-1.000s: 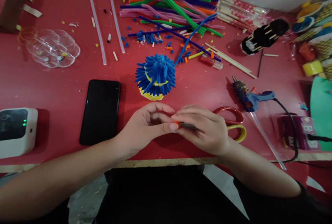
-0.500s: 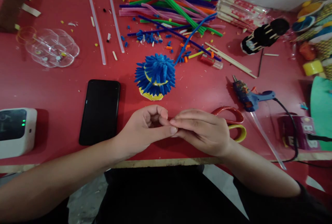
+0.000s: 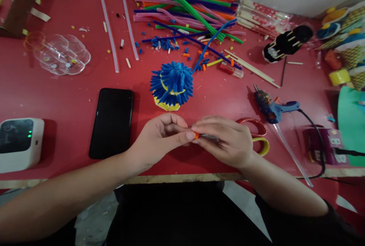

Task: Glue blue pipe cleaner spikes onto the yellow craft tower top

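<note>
In the head view, my left hand (image 3: 164,135) is closed, with thumb and forefinger pinching a small orange piece (image 3: 196,135) that looks like a cut bit of pipe cleaner. The fingertips of my right hand (image 3: 225,139) meet it from the other side; its fingers are bent together. Scissors with one red and one yellow handle (image 3: 261,146) lie just right of that hand. A grey, blade-like strip (image 3: 209,137) shows beneath its fingers, probably part of them. Just beyond both hands stands a blue, spiky, tiered pipe-cleaner figure (image 3: 173,82) with yellow bands and a yellow base.
To the left are a black phone (image 3: 112,122), a white device (image 3: 21,145) and a clear flower-shaped tray (image 3: 62,56). Pipe cleaners (image 3: 185,2) pile up at the back. A glue gun (image 3: 270,105) with its cord and a black figure (image 3: 286,44) occupy the right.
The fingers of my right hand have parted slightly, and the orange piece and grey strip now show. The whole view has shifted a little.
</note>
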Demonstrator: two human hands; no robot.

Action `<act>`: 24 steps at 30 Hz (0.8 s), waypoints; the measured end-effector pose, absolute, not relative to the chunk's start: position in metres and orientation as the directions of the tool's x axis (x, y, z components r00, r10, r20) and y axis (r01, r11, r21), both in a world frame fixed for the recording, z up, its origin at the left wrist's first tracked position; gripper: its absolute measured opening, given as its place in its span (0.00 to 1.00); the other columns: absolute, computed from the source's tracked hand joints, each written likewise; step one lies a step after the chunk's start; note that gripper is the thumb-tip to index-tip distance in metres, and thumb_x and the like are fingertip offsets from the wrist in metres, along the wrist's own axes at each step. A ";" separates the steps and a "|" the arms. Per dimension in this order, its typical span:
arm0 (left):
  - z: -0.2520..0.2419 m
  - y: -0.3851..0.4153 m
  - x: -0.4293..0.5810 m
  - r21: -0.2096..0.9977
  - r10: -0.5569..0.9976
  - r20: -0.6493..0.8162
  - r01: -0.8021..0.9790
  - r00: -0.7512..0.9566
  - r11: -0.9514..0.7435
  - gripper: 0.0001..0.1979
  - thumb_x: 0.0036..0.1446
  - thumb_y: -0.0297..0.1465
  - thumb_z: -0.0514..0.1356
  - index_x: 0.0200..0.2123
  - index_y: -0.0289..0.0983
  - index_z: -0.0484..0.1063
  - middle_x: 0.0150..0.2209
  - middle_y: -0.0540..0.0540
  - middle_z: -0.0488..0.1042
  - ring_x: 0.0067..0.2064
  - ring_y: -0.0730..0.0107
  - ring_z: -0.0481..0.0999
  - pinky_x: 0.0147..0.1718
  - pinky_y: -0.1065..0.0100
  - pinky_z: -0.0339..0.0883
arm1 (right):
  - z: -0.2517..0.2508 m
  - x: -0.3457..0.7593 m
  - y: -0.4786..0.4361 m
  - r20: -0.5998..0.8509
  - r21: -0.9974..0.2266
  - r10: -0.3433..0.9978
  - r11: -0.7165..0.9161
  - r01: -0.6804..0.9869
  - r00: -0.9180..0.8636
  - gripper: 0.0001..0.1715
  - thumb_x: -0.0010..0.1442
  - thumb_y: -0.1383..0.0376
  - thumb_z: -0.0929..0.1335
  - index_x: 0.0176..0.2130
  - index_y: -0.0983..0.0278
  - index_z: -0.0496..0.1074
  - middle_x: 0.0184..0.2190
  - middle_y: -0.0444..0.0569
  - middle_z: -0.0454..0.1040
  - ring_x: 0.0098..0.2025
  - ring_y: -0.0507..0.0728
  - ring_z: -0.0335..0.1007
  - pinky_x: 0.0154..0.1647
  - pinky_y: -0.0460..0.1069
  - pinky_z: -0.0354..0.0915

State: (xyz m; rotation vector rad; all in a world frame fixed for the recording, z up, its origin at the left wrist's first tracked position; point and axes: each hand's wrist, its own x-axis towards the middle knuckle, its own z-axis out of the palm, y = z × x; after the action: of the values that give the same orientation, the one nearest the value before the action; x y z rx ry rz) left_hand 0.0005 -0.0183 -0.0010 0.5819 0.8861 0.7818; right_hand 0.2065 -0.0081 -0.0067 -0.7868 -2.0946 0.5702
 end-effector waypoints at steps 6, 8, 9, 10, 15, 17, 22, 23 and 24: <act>0.000 -0.019 -0.001 0.874 0.881 -0.403 -0.181 0.248 0.450 0.19 0.49 0.33 0.77 0.27 0.39 0.67 0.30 0.52 0.82 0.35 0.71 0.83 0.38 0.70 0.74 | -0.010 0.203 -0.013 0.521 -0.528 0.683 0.729 0.436 -0.511 0.12 0.67 0.71 0.72 0.50 0.61 0.78 0.42 0.49 0.86 0.43 0.55 0.85 0.46 0.48 0.82; -0.002 -0.020 -0.002 0.881 0.886 -0.398 -0.171 0.239 0.442 0.19 0.50 0.33 0.76 0.28 0.40 0.67 0.31 0.51 0.82 0.35 0.70 0.83 0.39 0.70 0.74 | -0.009 0.203 -0.013 0.507 -0.521 0.686 0.726 0.450 -0.521 0.11 0.67 0.71 0.71 0.49 0.61 0.78 0.41 0.49 0.85 0.42 0.54 0.85 0.46 0.48 0.82; -0.003 -0.020 -0.002 0.880 0.888 -0.393 -0.180 0.240 0.439 0.18 0.51 0.33 0.76 0.29 0.40 0.67 0.32 0.51 0.82 0.36 0.71 0.82 0.39 0.70 0.74 | -0.008 0.203 -0.012 0.500 -0.533 0.696 0.716 0.451 -0.515 0.10 0.67 0.71 0.71 0.48 0.61 0.78 0.40 0.48 0.85 0.42 0.54 0.85 0.46 0.48 0.82; -0.004 -0.020 -0.001 0.879 0.890 -0.385 -0.199 0.244 0.434 0.18 0.51 0.33 0.76 0.30 0.39 0.68 0.32 0.51 0.82 0.36 0.72 0.82 0.40 0.70 0.74 | -0.005 0.204 -0.010 0.492 -0.555 0.713 0.699 0.451 -0.500 0.09 0.67 0.71 0.71 0.46 0.61 0.79 0.40 0.48 0.85 0.42 0.54 0.84 0.46 0.48 0.82; -0.007 -0.021 0.000 0.824 0.882 -0.401 -0.324 0.248 0.465 0.19 0.52 0.37 0.77 0.33 0.38 0.70 0.33 0.52 0.79 0.38 0.72 0.81 0.41 0.70 0.76 | 0.023 0.202 0.012 0.451 -0.639 0.797 0.603 0.477 -0.403 0.09 0.67 0.68 0.73 0.45 0.54 0.81 0.41 0.45 0.86 0.43 0.56 0.84 0.46 0.52 0.82; -0.007 -0.020 0.000 0.791 0.868 -0.428 -0.360 0.251 0.494 0.19 0.52 0.39 0.76 0.34 0.38 0.69 0.33 0.51 0.79 0.39 0.71 0.81 0.40 0.70 0.77 | 0.036 0.198 0.028 0.459 -0.635 0.795 0.606 0.479 -0.397 0.09 0.67 0.67 0.73 0.44 0.52 0.82 0.43 0.43 0.86 0.45 0.57 0.84 0.49 0.54 0.81; -0.006 -0.020 -0.001 0.762 0.852 -0.450 -0.382 0.270 0.523 0.18 0.54 0.39 0.75 0.34 0.38 0.69 0.33 0.51 0.78 0.39 0.71 0.81 0.41 0.69 0.78 | 0.048 0.183 0.071 0.470 -0.637 0.772 0.632 0.441 -0.429 0.05 0.66 0.62 0.74 0.44 0.55 0.83 0.43 0.45 0.85 0.48 0.58 0.82 0.53 0.56 0.80; -0.006 -0.020 0.000 0.759 0.850 -0.452 -0.385 0.270 0.526 0.18 0.54 0.39 0.75 0.34 0.38 0.69 0.33 0.52 0.78 0.38 0.71 0.81 0.41 0.69 0.78 | 0.047 0.181 0.077 0.451 -0.651 0.772 0.628 0.427 -0.448 0.06 0.66 0.61 0.74 0.44 0.56 0.83 0.44 0.45 0.84 0.49 0.58 0.81 0.53 0.56 0.80; -0.006 -0.020 0.000 0.755 0.848 -0.456 -0.386 0.270 0.529 0.18 0.54 0.39 0.75 0.33 0.38 0.69 0.33 0.52 0.78 0.38 0.71 0.80 0.40 0.69 0.78 | 0.046 0.179 0.082 0.434 -0.664 0.772 0.622 0.414 -0.464 0.06 0.66 0.61 0.75 0.44 0.57 0.83 0.44 0.46 0.84 0.49 0.58 0.81 0.52 0.55 0.80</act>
State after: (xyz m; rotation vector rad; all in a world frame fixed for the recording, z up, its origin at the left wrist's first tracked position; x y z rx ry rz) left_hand -0.0001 -0.0202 -0.0059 0.5675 0.9693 0.8940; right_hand 0.1787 0.0822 0.0465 -0.9271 -2.1052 0.6191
